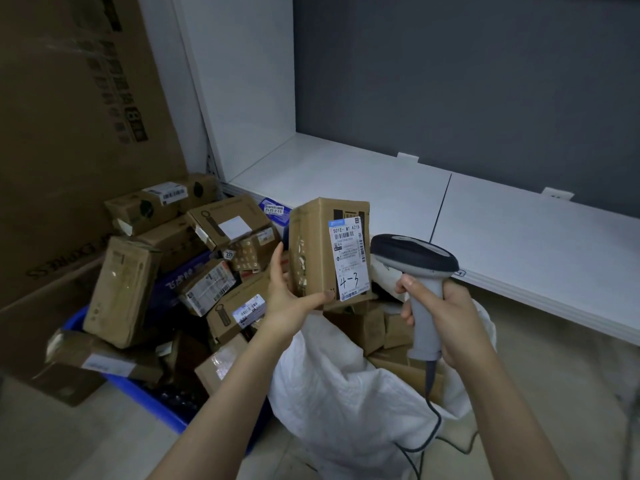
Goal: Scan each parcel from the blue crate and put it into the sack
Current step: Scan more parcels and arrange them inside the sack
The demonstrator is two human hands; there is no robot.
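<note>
Scanning one box over the sack

The left hand point(287, 299) pinches a brown parcel point(329, 251) upright, thumb on the front and fingers behind; the right hand point(446, 320) wraps round the scanner point(415, 261), just beside the label; under both hands the white sack point(346, 393) already has a few boxes in it; left of the held box the blue crate point(145, 393) is still piled high, so most of the job is left.

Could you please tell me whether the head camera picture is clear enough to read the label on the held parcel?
Head view: dim overall, murky down in the blue crate; the label on the parcel is sharp, its large print and handwritten 4-3 legible, the small print not; the white wall leans at its edges, which is wide-angle distortion.
</note>
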